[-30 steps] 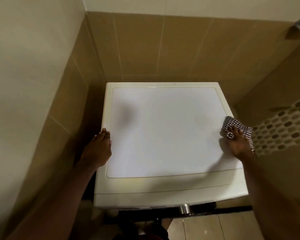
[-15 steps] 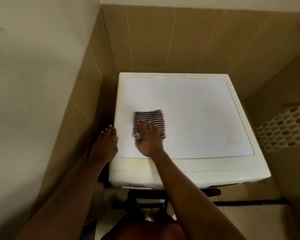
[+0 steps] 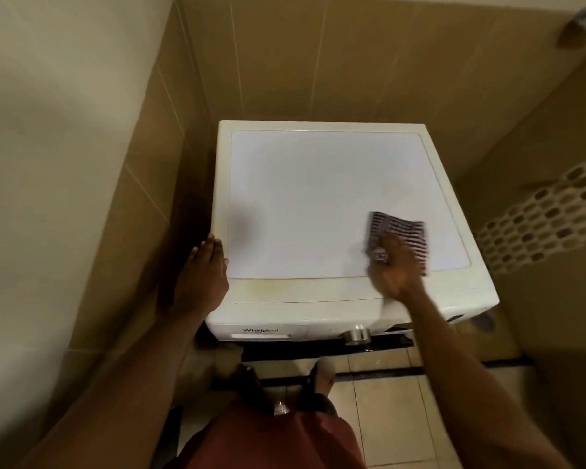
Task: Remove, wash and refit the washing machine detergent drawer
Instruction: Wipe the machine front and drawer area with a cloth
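A white washing machine [image 3: 318, 198] stands in a tiled corner, seen from above. Its detergent drawer front [image 3: 261, 331], with a brand name on it, sits flush at the front left, beside a silver dial [image 3: 356, 334]. My right hand [image 3: 393, 265] presses a striped cloth [image 3: 400, 228] flat on the right front part of the lid; the hand is blurred by motion. My left hand [image 3: 203, 275] rests with straight fingers on the lid's left front edge and holds nothing.
Tan tiled walls close in at the left [image 3: 156, 164] and behind the machine. A mosaic tile band [image 3: 542, 225] runs along the right wall. My feet [image 3: 318, 377] stand on the tiled floor in front of the machine.
My right hand has swept the cloth from the lid's left front across to its right front. My left hand has stayed on the left edge. The view has tipped down, showing the front panel.
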